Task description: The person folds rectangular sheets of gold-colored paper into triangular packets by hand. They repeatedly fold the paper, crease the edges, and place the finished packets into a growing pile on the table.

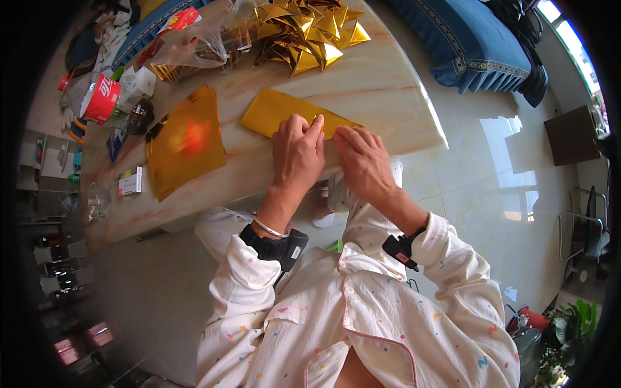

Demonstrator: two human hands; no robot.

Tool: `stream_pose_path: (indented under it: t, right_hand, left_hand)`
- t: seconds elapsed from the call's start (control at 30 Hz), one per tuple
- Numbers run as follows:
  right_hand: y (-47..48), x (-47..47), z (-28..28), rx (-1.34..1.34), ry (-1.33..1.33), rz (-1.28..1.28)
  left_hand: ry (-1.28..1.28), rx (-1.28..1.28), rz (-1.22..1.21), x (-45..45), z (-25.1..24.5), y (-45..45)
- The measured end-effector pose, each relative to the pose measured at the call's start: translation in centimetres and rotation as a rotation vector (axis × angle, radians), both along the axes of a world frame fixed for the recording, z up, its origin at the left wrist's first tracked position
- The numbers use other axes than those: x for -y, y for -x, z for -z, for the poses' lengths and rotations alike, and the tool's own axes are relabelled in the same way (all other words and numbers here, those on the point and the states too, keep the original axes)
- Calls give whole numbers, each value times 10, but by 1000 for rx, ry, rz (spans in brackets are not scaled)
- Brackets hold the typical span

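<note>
A folded sheet of gold paper [281, 109] lies on the marble-patterned table [388, 97], close to its near edge. My left hand [298, 150] is at the paper's near edge, thumb and curled index finger pinching it. My right hand [361, 160] rests with its fingertips at the paper's right end, fingers together and bent down; whether it grips anything is hidden. A stack of flat gold sheets [187, 145] lies to the left. Beyond the paper is a pile of folded gold paper shapes [310, 29] with pointed corners.
A clear plastic bag [201, 46] lies at the back left. A bottle with a red label [101, 99], a tissue pack [138, 82], a small box [130, 182] and a glass ashtray [98, 201] stand along the left. A blue-covered seat [465, 43] is beyond the table's right edge.
</note>
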State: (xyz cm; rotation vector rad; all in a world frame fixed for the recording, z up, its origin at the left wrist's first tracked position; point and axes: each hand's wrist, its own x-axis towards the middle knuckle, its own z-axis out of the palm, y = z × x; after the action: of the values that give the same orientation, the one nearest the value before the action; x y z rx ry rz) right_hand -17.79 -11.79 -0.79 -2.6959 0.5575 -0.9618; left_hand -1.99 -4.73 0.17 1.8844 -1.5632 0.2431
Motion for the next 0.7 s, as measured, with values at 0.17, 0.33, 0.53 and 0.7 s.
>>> stream_pose_path:
  t: [0.17,0.33,0.53,0.7]
  right_hand:
    - [19,15,-9,8,23,97]
    - [-3,16,-25,-180,-71,242]
    - [-35,54,-43,-378,-431,442]
    - [-31,83,-58,-617,-750,137]
  left_hand:
    - [18,-12,-95,-23,4,-5]
    - [54,-111,-46,-29,11,-12]
    - [171,-223,-86,-30,18,-15]
    - [185,-170,-200,-32,17,-11]
